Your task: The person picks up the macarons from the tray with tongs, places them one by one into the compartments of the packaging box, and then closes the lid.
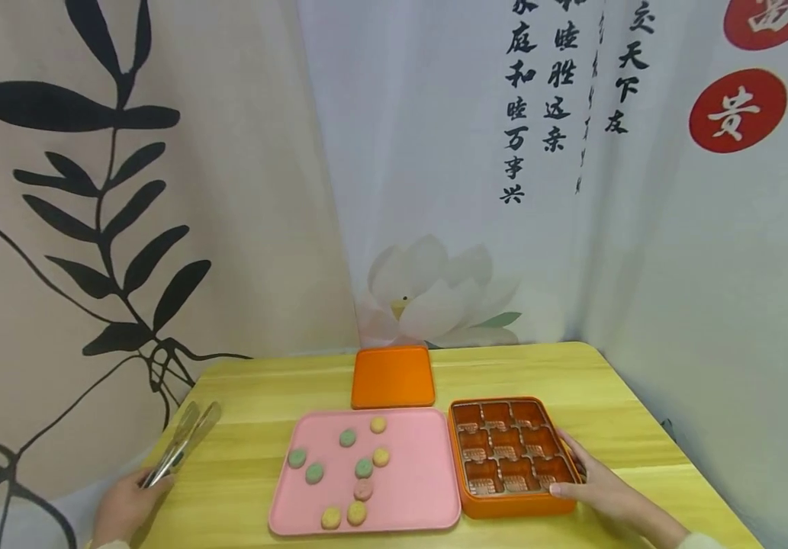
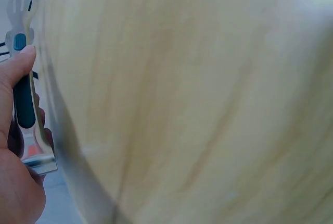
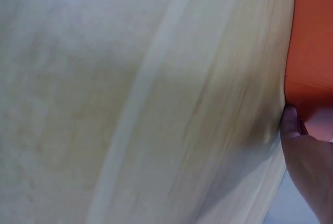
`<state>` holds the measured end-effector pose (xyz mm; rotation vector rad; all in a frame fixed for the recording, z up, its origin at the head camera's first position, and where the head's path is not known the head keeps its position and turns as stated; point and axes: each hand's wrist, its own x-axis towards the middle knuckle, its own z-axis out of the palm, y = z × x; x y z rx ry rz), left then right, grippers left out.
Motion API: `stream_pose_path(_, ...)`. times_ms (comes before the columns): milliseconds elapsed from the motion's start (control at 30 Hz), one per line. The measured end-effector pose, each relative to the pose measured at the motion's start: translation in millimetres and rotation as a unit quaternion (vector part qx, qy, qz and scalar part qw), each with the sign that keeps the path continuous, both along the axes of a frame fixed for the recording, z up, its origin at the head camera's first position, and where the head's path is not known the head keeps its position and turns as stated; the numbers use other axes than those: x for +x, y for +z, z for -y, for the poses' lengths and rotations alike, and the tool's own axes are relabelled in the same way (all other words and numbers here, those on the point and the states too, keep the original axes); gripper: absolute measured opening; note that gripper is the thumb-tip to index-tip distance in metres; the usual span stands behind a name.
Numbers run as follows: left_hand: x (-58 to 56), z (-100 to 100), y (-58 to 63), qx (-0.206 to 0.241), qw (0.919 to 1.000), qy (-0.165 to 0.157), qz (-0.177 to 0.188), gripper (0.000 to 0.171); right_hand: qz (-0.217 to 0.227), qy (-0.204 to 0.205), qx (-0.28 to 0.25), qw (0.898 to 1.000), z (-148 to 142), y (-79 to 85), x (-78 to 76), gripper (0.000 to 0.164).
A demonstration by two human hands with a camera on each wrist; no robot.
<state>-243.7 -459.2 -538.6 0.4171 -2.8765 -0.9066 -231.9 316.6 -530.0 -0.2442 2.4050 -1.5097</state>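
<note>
My left hand (image 1: pixel 126 505) holds a pair of metal tongs (image 1: pixel 184 446) near the table's left edge. In the left wrist view, the thumb lies on the dark grip of the tongs (image 2: pixel 24 99), and their ends point away from the hand. My right hand (image 1: pixel 596 484) grips the right side of an orange box (image 1: pixel 503 507), with the thumb over its near right corner. Inside the box is a brown divided insert (image 1: pixel 503 446) with several square compartments. In the right wrist view, fingers touch the orange box wall (image 3: pixel 317 41).
Left of the box, a pink tray (image 1: pixel 421 473) carries several small round cookies, among them a green one (image 1: pixel 314 473), a yellow one (image 1: pixel 356 512) and a pink one (image 1: pixel 363 489). Behind the tray lies a flat orange lid (image 1: pixel 394 377). A printed curtain (image 1: pixel 263 191) hangs behind the wooden table (image 1: pixel 242 442).
</note>
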Motion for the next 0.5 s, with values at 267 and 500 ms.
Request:
stream_pose_path(267, -7.4, -9, 17.6, 0.013, 0.9996, -0.007, -0.025, 0.037, 0.031, 0.014, -0.033, 0.999, 2, -3.3, -1.0, 0.095)
stream_pose_path(500, -22.5, -32, 33.3, 0.019, 0.9975, -0.056, -0.040, 0.057, 0.039, 0.004, -0.027, 0.999, 0, -0.4, -2.5, 0.095)
